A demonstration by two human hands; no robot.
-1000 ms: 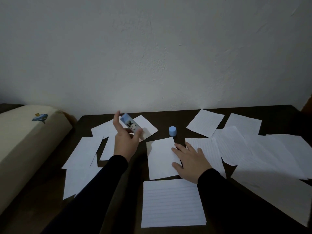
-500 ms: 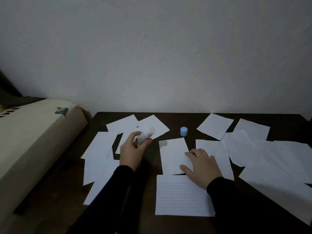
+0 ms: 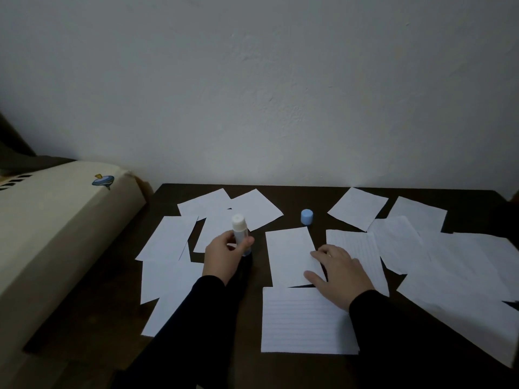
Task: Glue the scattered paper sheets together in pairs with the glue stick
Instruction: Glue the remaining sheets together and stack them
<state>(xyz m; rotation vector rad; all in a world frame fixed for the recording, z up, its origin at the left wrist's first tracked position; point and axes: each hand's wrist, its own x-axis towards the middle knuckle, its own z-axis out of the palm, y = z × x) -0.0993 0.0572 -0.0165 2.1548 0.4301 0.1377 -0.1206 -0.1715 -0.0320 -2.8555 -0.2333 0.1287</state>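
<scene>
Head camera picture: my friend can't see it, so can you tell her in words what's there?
A person's left hand holds an uncapped glue stick upright while the right hand rests flat on a plain paper sheet. Many more white sheets lie scattered over the dark table, and the small blue cap stands behind the sheet.

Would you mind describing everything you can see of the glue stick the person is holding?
The glue stick is a small cylinder, pale blue on the body with a white ribbed upper end, plastic by its look. It stands nearly upright, white end up, gripped around its lower body by the left hand. Its lower end hangs just above the dark table, beside several paper sheets. Its blue cap is off and stands apart on the table, farther right. Any print on the label is too dim to read.
</scene>
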